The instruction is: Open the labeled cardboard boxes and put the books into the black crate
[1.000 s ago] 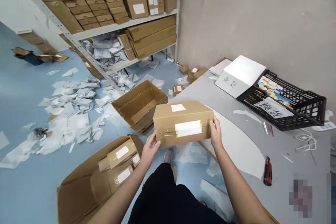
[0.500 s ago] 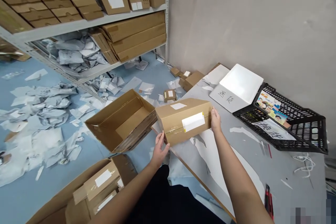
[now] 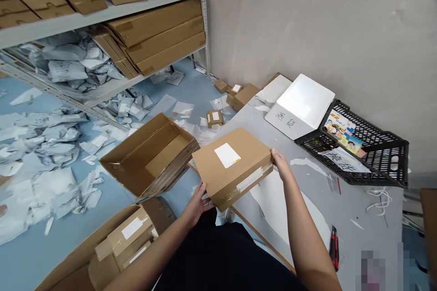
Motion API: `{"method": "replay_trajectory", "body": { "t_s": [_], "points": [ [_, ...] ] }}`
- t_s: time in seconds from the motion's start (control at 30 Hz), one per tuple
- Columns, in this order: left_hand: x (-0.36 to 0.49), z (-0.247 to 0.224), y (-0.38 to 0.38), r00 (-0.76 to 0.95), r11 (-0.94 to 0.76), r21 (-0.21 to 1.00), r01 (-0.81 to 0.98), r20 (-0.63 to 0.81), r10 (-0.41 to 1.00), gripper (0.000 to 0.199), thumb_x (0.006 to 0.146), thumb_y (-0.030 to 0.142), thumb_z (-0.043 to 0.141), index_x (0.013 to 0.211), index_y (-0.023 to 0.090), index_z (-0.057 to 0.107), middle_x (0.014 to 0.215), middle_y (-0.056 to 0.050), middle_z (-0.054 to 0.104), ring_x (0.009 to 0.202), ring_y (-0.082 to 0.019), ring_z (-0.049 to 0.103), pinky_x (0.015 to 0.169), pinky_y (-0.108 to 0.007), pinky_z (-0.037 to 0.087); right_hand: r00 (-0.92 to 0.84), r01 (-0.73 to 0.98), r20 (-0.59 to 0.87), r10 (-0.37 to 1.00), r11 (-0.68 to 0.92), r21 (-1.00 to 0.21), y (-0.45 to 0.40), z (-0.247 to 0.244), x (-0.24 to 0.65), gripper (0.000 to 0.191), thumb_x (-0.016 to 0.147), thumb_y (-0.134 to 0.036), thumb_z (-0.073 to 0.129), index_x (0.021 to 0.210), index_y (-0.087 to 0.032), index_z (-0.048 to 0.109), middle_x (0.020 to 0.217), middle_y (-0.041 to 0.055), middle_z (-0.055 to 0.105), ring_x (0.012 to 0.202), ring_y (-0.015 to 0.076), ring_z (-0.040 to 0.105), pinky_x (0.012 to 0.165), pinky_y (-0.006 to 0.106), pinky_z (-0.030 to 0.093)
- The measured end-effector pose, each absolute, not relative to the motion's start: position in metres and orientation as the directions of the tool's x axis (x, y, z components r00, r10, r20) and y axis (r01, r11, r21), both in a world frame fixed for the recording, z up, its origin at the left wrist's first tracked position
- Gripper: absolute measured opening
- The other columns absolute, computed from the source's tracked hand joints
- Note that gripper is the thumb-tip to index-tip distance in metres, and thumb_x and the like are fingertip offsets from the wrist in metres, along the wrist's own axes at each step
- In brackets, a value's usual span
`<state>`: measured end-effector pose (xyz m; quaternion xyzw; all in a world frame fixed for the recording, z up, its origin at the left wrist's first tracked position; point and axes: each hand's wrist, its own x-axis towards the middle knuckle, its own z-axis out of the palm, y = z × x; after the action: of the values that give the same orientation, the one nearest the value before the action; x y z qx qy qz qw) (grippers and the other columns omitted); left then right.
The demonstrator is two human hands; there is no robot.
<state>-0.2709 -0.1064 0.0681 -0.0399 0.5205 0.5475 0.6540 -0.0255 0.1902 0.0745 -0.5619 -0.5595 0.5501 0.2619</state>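
Above the table's (image 3: 372, 236) near-left edge, the left hand (image 3: 196, 207) and right hand (image 3: 282, 164) grip opposite ends of the cardboard box (image 3: 234, 159), fingers partly curled. It looks stiff; weight is hard to judge, so supporting both lower corners seems safest.

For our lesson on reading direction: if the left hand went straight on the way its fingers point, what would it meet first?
The left hand would probably meet the held cardboard box at once: its fingers touch the near left corner, though depth under the box is unclear.
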Motion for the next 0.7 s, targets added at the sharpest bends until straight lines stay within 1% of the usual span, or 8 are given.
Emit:
{"method": "replay_trajectory", "body": {
  "t_s": [0.07, 0.13, 0.3, 0.4, 0.47, 0.53, 0.63, 0.7],
  "points": [
    [-0.265, 0.07, -0.099, -0.096, 0.447, 0.506, -0.738, -0.734, 0.673, 0.062, 0.078, 0.06, 0.065, 0.129, 0.029, 0.05, 0.133, -0.01, 0.056, 0.102, -0.025, 0.065, 0.084, -0.044, 0.055, -0.264, 0.335, -0.344, 0.901, -0.249, -0.909, 0.192, 0.076, -0.021, 0.052, 0.076, -0.065, 0.06, 0.103, -0.022, 0.072, 0.116, 0.0068, 0.069, 0.112, 0.0298, 0.057, 0.096, 0.04, 0.044],
    [-0.253, 0.067, -0.096, -0.108, 0.449, 0.521, -0.726, -0.732, 0.673, 0.063, 0.077, 0.054, 0.069, 0.131, 0.03, 0.049, 0.134, -0.009, 0.056, 0.106, -0.026, 0.063, 0.085, -0.043, 0.054, -0.297, 0.313, -0.322, 0.899, -0.227, -0.922, 0.195, 0.074, -0.019, 0.047, 0.076, -0.06, 0.062, 0.101, -0.022, 0.073, 0.118, 0.0056, 0.069, 0.115, 0.0299, 0.056, 0.099, 0.04, 0.041],
    [-0.213, 0.045, -0.09, -0.272, 0.327, 0.629, -0.705, -0.666, 0.695, 0.065, 0.076, 0.046, 0.074, 0.133, 0.028, 0.049, 0.137, -0.01, 0.056, 0.121, -0.027, 0.057, 0.097, -0.042, 0.049, -0.324, 0.198, -0.257, 0.91, -0.2, -0.96, 0.224, 0.056, -0.022, 0.044, 0.072, -0.048, 0.065, 0.108, -0.023, 0.072, 0.124, 0.0042, 0.067, 0.122, 0.0284, 0.052, 0.103, 0.038, 0.037],
    [-0.193, 0.028, -0.077, -0.337, 0.274, 0.698, -0.661, -0.603, 0.723, 0.073, 0.074, 0.043, 0.077, 0.138, 0.028, 0.045, 0.139, -0.01, 0.054, 0.126, -0.027, 0.052, 0.104, -0.043, 0.045, -0.357, 0.151, -0.256, 0.898, -0.215, -0.965, 0.249, 0.041, -0.026, 0.042, 0.067, -0.044, 0.067, 0.102, -0.022, 0.073, 0.116, 0.0043, 0.07, 0.114, 0.0265, 0.057, 0.098, 0.037, 0.042],
    [-0.184, 0.017, -0.066, -0.386, 0.246, 0.744, -0.621, -0.564, 0.73, 0.082, 0.072, 0.041, 0.079, 0.142, 0.029, 0.039, 0.14, -0.011, 0.053, 0.128, -0.027, 0.051, 0.106, -0.044, 0.043, -0.343, 0.165, -0.265, 0.901, -0.22, -0.961, 0.259, 0.03, -0.026, 0.04, 0.063, -0.043, 0.07, 0.095, -0.02, 0.073, 0.106, 0.005, 0.072, 0.104, 0.0249, 0.06, 0.092, 0.037, 0.045],
    [-0.179, 0.007, -0.058, -0.447, 0.216, 0.786, -0.58, -0.528, 0.722, 0.085, 0.072, 0.041, 0.079, 0.145, 0.029, 0.035, 0.142, -0.011, 0.051, 0.129, -0.027, 0.05, 0.108, -0.045, 0.042, -0.299, 0.189, -0.269, 0.915, -0.22, -0.957, 0.262, 0.02, -0.026, 0.04, 0.061, -0.045, 0.072, 0.091, -0.018, 0.071, 0.098, 0.0059, 0.072, 0.095, 0.0233, 0.062, 0.087, 0.036, 0.047],
    [-0.177, -0.002, -0.053, -0.48, 0.211, 0.816, -0.538, -0.502, 0.719, 0.083, 0.075, 0.044, 0.076, 0.145, 0.028, 0.036, 0.144, -0.011, 0.049, 0.131, -0.028, 0.048, 0.108, -0.045, 0.041, -0.198, 0.215, -0.253, 0.947, -0.21, -0.954, 0.256, 0.008, -0.024, 0.047, 0.063, -0.05, 0.071, 0.095, -0.015, 0.068, 0.094, 0.0068, 0.07, 0.09, 0.0217, 0.061, 0.084, 0.036, 0.048],
    [-0.178, -0.004, -0.056, -0.462, 0.261, 0.804, -0.534, -0.536, 0.706, 0.083, 0.075, 0.047, 0.076, 0.145, 0.027, 0.036, 0.144, -0.013, 0.048, 0.133, -0.03, 0.046, 0.107, -0.045, 0.041, -0.122, 0.239, -0.236, 0.964, -0.203, -0.95, 0.25, 0.004, -0.025, 0.051, 0.064, -0.051, 0.07, 0.1, -0.015, 0.065, 0.092, 0.0063, 0.068, 0.088, 0.021, 0.06, 0.081, 0.035, 0.048]
  ]
}}
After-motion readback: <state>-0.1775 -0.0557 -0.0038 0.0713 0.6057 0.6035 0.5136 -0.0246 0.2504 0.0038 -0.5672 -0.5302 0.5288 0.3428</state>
